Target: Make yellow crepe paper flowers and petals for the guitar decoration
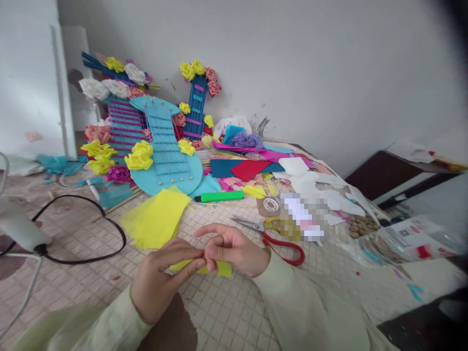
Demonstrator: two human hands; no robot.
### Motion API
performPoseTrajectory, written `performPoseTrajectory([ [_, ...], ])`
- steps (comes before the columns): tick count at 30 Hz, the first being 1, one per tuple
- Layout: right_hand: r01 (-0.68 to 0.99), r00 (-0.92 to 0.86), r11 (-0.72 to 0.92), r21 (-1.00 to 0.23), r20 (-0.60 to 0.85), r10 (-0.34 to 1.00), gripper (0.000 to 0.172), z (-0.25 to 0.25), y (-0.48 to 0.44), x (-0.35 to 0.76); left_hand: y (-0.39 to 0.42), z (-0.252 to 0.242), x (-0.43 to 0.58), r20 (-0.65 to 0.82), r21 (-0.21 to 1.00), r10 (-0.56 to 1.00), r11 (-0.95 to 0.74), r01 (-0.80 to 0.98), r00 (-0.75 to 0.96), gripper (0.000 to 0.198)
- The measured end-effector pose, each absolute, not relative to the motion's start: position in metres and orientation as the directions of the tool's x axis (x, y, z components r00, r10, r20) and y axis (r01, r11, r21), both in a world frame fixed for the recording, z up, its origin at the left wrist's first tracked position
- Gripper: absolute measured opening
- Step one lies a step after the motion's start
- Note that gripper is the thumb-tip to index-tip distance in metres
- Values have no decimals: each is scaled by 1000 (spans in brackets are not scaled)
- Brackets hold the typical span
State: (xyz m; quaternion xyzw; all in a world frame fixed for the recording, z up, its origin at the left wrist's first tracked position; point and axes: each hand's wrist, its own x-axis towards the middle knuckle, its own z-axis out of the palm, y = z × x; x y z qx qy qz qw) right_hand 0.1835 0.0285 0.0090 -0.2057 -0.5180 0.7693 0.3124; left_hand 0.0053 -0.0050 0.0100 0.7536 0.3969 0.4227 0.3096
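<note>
Both my hands meet low in the middle of the view over a tiled floor. My left hand pinches one end of a small folded yellow paper strip. My right hand holds the same strip from the other side, thumb and fingers pressed on it, with the index finger stretched out. A stack of yellow paper sheets lies just beyond my hands. Red-handled scissors rest on the floor right of my right hand.
A green marker, a tape roll and coloured paper scraps lie beyond. Blue guitar-shaped crafts with paper flowers lean on the wall. A glue gun with a black cord sits left. A dark low table stands right.
</note>
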Motion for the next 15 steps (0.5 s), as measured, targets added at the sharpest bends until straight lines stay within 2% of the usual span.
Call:
performPoseTrajectory([
  [4, -234, -708, -256, -938, -17, 706, 35, 10, 28, 183, -8, 14, 3, 400, 786, 862, -498, 367, 312, 9],
  [8, -257, -690, -266, -929, -17, 723, 36, 12, 28, 183, -8, 18, -2, 326, 862, 937, -349, 368, 125, 24],
  [11, -262, -680, -315, -912, -57, 731, 37, 15, 29, 183, 3, 25, -15, 397, 860, 918, -377, 344, 13, 32],
  [13, -260, -679, -349, -900, -86, 729, 38, 18, 30, 184, 14, 32, -31, 422, 834, 904, -354, 424, -74, 32],
  [15, -250, -670, -366, -896, -113, 733, 38, 19, 31, 185, 27, 38, -56, 459, 791, 855, -270, 549, -241, 31],
])
